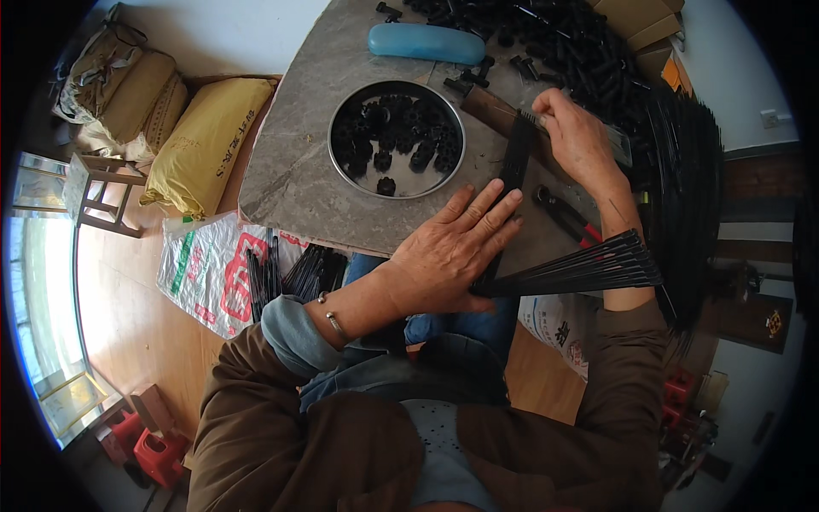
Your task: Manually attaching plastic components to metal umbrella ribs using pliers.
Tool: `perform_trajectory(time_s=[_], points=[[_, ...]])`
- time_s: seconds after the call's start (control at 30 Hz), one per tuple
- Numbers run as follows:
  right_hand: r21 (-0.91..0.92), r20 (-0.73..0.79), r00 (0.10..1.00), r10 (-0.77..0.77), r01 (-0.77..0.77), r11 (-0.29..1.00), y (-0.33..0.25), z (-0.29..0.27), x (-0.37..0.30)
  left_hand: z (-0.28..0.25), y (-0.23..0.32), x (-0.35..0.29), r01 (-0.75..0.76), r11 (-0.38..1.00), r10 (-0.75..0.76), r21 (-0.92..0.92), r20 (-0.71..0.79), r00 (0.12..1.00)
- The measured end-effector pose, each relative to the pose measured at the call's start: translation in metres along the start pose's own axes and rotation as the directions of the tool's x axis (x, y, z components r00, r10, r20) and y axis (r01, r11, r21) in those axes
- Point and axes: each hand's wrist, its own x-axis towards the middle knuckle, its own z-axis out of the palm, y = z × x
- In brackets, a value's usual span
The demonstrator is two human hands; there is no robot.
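My left hand point(456, 243) lies flat, fingers stretched, across a row of thin black rods point(514, 162) on the grey stone-patterned table point(286, 166). From beneath its thumb side, more black rods point(580, 266) fan out to the right, over my right forearm. My right hand point(580, 141) is closed in a pinch by the far end of the row; what its fingertips hold is hidden. Left of the row stands a round metal pan point(333, 158) containing small black notched pieces point(384, 160). Pliers with red handles point(565, 215) lie between the row and my right forearm.
A light blue oblong case point(426, 43) and a heap of black plastic parts point(546, 51) occupy the far side. Long black rods point(687, 188) hang over the right edge. Beyond the left edge are a yellow sack point(209, 145), a wooden stool point(102, 192) and rod bundles point(299, 275) on plastic.
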Motion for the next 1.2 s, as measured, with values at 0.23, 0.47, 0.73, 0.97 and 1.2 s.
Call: perform_trajectory(time_s=[0.23, 0.47, 0.73, 0.97, 1.2], points=[[0.103, -0.043, 0.999, -0.001, 0.005, 0.995, 0.002, 0.007, 0.004, 0.0, 0.001, 0.0, -0.003, 1.0, 0.003, -0.007, -0.011, 1.0], [-0.063, -0.059, 0.998, -0.023, 0.02, 0.998, 0.012, -0.006, -0.006, -0.001, 0.001, 0.0, -0.012, 1.0, 0.012, 0.014, -0.004, 1.0], [-0.072, -0.166, 0.981, -0.103, 0.092, 0.993, -0.002, -0.002, -0.001, 0.002, 0.001, 0.001, -0.016, 0.998, 0.017, 0.067, -0.019, 1.0], [-0.313, -0.027, 0.86, -0.509, 0.476, 0.822, -0.031, 0.01, -0.054, 0.003, 0.002, -0.002, -0.026, 0.994, 0.03, 0.102, -0.03, 0.999], [-0.04, -0.26, 0.83, -0.493, 0.501, 0.865, -0.027, 0.01, -0.07, -0.058, 0.025, -0.001, -0.282, 0.959, 0.283, 0.029, -0.074, 0.956]])
